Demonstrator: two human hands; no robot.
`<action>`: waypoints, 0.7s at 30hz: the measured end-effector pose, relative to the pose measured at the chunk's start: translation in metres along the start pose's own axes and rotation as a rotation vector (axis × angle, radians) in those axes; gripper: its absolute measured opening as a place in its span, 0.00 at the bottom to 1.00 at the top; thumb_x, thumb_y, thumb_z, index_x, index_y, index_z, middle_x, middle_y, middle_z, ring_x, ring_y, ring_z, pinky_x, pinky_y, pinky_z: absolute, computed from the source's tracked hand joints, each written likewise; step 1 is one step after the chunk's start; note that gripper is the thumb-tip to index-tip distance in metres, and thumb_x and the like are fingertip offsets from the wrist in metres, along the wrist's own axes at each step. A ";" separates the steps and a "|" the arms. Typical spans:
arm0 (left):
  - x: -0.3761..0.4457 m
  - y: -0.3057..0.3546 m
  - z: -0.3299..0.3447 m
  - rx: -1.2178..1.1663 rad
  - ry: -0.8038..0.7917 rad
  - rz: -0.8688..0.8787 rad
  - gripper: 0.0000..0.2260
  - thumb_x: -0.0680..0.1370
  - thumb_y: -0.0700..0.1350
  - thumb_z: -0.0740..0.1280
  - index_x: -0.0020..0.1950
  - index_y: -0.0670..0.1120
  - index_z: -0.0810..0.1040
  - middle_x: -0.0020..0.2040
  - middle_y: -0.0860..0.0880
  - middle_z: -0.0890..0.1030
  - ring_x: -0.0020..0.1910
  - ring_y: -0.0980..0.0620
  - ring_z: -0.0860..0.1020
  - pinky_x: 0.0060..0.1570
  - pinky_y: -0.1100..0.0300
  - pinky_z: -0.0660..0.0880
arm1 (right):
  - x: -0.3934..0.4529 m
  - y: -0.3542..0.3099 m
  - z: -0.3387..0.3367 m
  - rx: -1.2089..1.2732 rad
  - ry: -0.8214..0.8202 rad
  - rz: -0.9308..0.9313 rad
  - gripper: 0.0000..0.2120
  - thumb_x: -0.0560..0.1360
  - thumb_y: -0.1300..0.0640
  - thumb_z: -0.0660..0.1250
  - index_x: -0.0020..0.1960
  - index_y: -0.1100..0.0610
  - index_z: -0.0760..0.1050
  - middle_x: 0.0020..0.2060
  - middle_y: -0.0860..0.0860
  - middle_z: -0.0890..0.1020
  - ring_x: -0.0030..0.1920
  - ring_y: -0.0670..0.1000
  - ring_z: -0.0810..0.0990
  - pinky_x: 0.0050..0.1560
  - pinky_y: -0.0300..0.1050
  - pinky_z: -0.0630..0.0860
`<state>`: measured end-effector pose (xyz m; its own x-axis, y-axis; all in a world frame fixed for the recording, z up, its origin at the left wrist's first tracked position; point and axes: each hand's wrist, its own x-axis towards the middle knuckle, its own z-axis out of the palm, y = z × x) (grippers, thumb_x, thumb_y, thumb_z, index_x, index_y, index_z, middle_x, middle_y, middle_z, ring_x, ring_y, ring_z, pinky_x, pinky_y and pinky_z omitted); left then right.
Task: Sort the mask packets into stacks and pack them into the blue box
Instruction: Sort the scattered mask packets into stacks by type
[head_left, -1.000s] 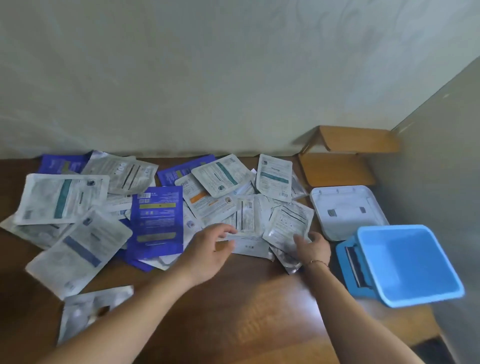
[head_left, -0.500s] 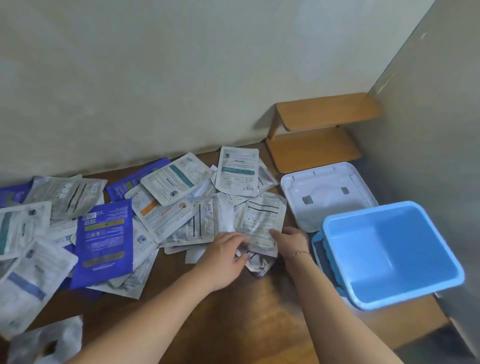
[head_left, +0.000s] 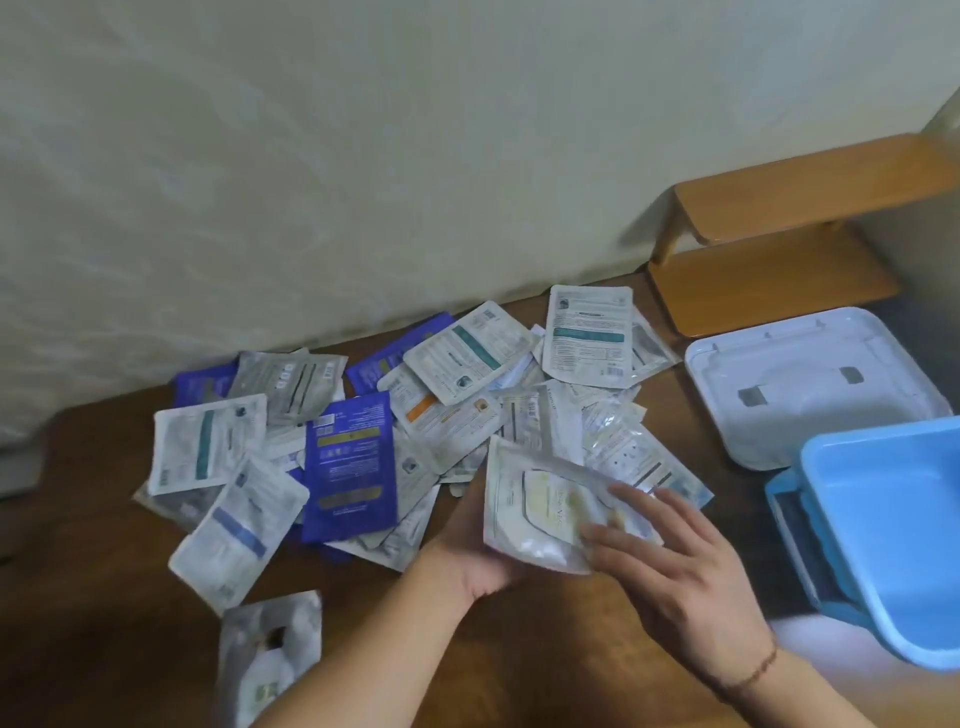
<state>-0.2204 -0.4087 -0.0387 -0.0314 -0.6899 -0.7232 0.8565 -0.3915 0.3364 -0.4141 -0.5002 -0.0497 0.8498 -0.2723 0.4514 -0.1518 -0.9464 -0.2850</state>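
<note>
- Left hand (head_left: 470, 551) holds a white packet (head_left: 540, 506) from beneath, palm under its lower left corner; the fingers are hidden behind it, and the packet is raised and tilted above the table (head_left: 130, 649).
- Far left: white packets and a dark blue packet (head_left: 350, 465) lie scattered and overlapping on the table; one crumpled silver packet (head_left: 270, 649) lies apart at the near edge.
- Centre: the main pile of packets (head_left: 467, 395) reaches back to the wall (head_left: 363, 156).
- Right hand (head_left: 685, 571) rests on the held packet's face, fingers straight and spread, released rather than clenched; a thin bracelet (head_left: 748, 675) sits at the wrist.
- Right of the pile: a white lid (head_left: 810, 374) lies flat, with a wooden shelf (head_left: 779, 249) behind it.
- Far right: blue box (head_left: 883, 519), tilted, just beside the lid.
</note>
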 end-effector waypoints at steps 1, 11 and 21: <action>-0.007 0.003 -0.013 -0.029 -0.055 0.010 0.35 0.79 0.66 0.52 0.62 0.38 0.80 0.60 0.36 0.80 0.59 0.38 0.79 0.63 0.45 0.72 | 0.000 0.002 0.001 -0.015 0.000 -0.047 0.07 0.74 0.55 0.68 0.49 0.49 0.84 0.58 0.43 0.83 0.66 0.56 0.75 0.64 0.58 0.71; -0.062 -0.005 -0.116 0.009 -0.069 0.281 0.20 0.75 0.41 0.64 0.67 0.47 0.78 0.64 0.41 0.78 0.65 0.40 0.74 0.70 0.40 0.63 | 0.029 -0.051 0.040 0.575 0.069 0.502 0.13 0.76 0.59 0.62 0.49 0.50 0.84 0.68 0.51 0.76 0.74 0.56 0.66 0.73 0.51 0.64; -0.174 -0.049 -0.214 0.240 0.395 0.365 0.14 0.80 0.39 0.66 0.65 0.44 0.77 0.57 0.43 0.83 0.58 0.47 0.81 0.63 0.49 0.75 | 0.104 -0.165 0.109 1.161 -0.272 1.026 0.17 0.75 0.68 0.68 0.61 0.53 0.76 0.39 0.60 0.85 0.41 0.58 0.85 0.38 0.51 0.83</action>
<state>-0.1465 -0.1393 -0.0579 0.4771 -0.5448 -0.6896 0.6338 -0.3303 0.6994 -0.2456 -0.3537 -0.0481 0.7132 -0.5303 -0.4584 -0.3520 0.2947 -0.8884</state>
